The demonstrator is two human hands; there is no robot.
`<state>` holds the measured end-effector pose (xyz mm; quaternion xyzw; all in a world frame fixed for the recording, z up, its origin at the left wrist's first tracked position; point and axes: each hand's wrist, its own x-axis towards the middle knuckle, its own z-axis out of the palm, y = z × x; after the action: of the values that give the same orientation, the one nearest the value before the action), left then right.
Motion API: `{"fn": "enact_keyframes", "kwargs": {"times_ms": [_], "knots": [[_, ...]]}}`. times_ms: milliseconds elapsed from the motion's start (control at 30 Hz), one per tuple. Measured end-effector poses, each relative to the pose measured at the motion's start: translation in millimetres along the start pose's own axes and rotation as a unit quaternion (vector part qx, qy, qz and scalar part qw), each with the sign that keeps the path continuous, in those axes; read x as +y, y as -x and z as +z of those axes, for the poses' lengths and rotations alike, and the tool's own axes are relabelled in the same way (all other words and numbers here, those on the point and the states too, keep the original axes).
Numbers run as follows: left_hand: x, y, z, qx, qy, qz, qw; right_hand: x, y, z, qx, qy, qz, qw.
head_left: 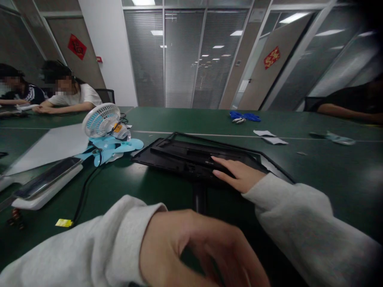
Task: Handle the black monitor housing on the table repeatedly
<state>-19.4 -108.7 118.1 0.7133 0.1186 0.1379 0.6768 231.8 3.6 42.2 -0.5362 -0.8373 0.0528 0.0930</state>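
A flat black monitor back panel (191, 153) lies on the green table (329, 163) in front of me. My right hand (237, 173) rests flat on the panel's near right part, fingers stretched out and pointing left. My left hand (197, 247) is close to the camera at the bottom, blurred, fingers curled downward near a black upright post (200, 197) at the panel's near edge. Whether the left hand grips anything is hidden. Both arms wear light grey sleeves.
A small white and blue fan (103, 121) with loose blue blades (116, 147) lies left of the panel. A white-edged device (44, 185) with a black cable sits nearer left. Blue gloves (245, 116) and paper scraps (271, 136) lie further back. People sit at far left and right.
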Motion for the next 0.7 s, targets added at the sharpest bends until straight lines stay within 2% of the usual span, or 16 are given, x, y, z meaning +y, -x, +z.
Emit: {"fn": "enact_keyframes", "kwargs": {"times_ms": [67, 100, 133, 200, 300, 367, 433, 533, 700], "knots": [[-13.5, -7.1, -18.4, 0.116, -0.085, 0.045, 0.989, 2.2, -7.6, 0.7, 0.006, 0.014, 0.024, 1.000], [-20.9, -9.7, -29.9, 0.180, -0.158, 0.073, 0.968, 2.0, -10.6, 0.6, 0.014, 0.018, 0.033, 0.999], [-27.9, -11.3, -42.5, 0.229, -0.240, 0.095, 0.938, 1.2, -12.9, -0.1, 0.023, 0.018, 0.040, 0.999], [-39.4, -11.3, -69.1, 0.305, -0.413, 0.115, 0.850, -1.2, -14.6, -4.1, 0.036, 0.007, 0.050, 0.998], [-49.9, -5.0, -104.5, 0.341, -0.573, 0.071, 0.742, -4.7, -10.3, -15.2, 0.052, -0.023, 0.043, 0.997], [-54.4, 0.0, -120.7, 0.329, -0.644, 0.014, 0.690, -6.9, -4.8, -23.2, 0.059, -0.039, 0.026, 0.997], [-57.7, 2.9, -130.1, 0.316, -0.689, -0.029, 0.652, -8.9, 0.6, -28.9, 0.057, -0.052, 0.013, 0.997], [-58.9, 2.1, -134.0, 0.298, -0.709, -0.090, 0.633, -11.0, 5.7, -31.4, 0.045, -0.066, -0.004, 0.997], [-50.2, -1.5, -130.0, 0.238, -0.687, -0.207, 0.655, -13.8, 10.0, -29.7, 0.024, -0.061, -0.029, 0.997]]}}
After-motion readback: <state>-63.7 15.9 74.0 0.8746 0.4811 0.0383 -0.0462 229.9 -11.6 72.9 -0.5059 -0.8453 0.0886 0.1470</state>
